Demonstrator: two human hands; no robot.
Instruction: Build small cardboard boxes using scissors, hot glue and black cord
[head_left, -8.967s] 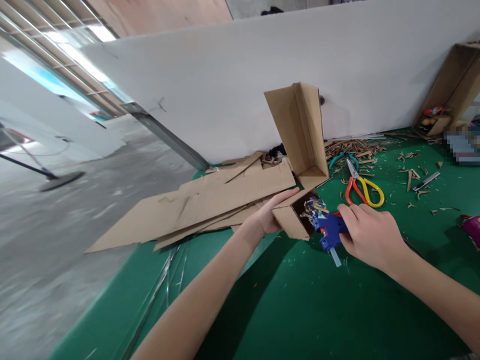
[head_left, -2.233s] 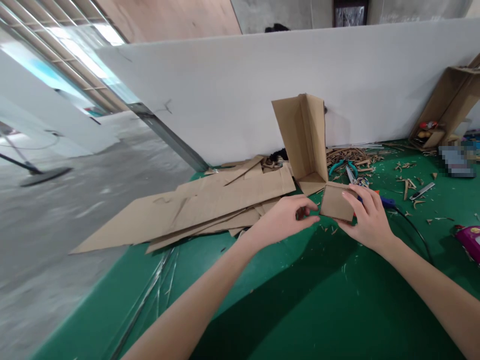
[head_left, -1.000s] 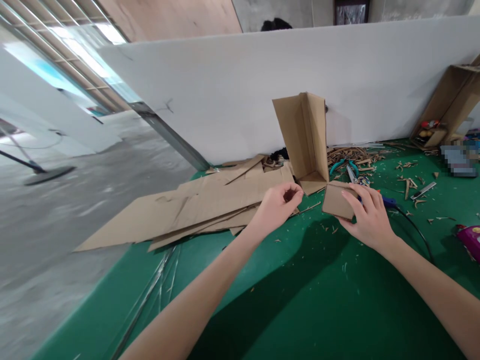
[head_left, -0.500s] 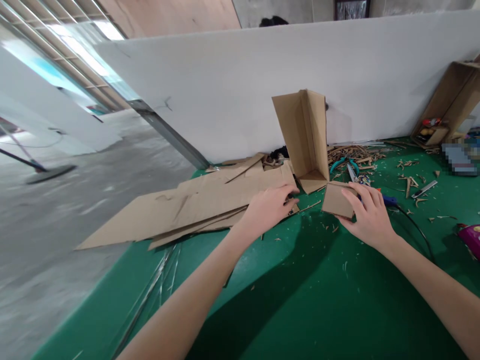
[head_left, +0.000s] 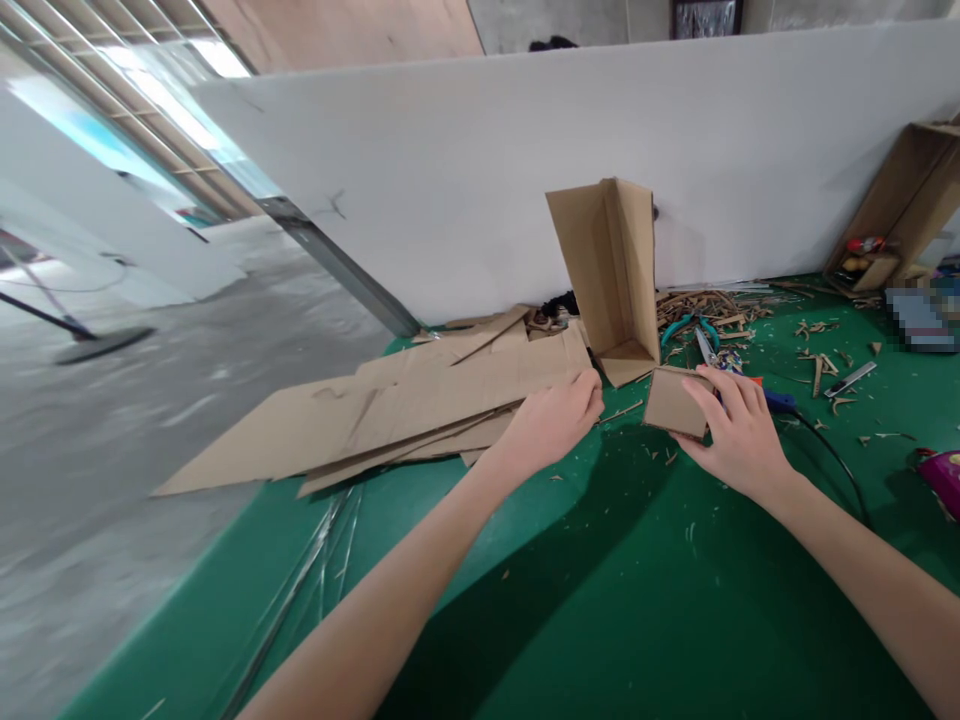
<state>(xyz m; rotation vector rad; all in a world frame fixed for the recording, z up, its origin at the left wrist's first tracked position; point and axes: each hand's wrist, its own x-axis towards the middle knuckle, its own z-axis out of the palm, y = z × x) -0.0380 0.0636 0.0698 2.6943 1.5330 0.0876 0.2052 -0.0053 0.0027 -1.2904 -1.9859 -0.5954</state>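
Note:
My right hand [head_left: 739, 430] grips a small cardboard piece [head_left: 673, 402] with a flat, roughly square face, thumb and fingers on its right side. My left hand [head_left: 559, 415] is closed, fingers curled at the right end of the stacked cardboard sheets [head_left: 442, 395]; what its fingers hold, if anything, is hidden. Between and behind both hands stands a folded cardboard form [head_left: 626, 265], tall and open toward me. Behind my right hand lie scissors [head_left: 706, 346] and teal-handled pliers [head_left: 679, 328]. A blue tool [head_left: 780, 401] with a black cord shows past my right fingers.
Cardboard scraps [head_left: 712, 305] pile along the white panel [head_left: 420, 190] behind. A utility knife [head_left: 850, 379] and a purple object [head_left: 941, 475] lie on the green table [head_left: 637, 600] at right. A cardboard box [head_left: 889, 210] leans at the far right. The sheets overhang the table's left edge.
My left hand's fingers have gone from spread to curled closed at the sheets' right end, and the hand has shifted slightly right. My right hand and its cardboard piece stay nearly still.

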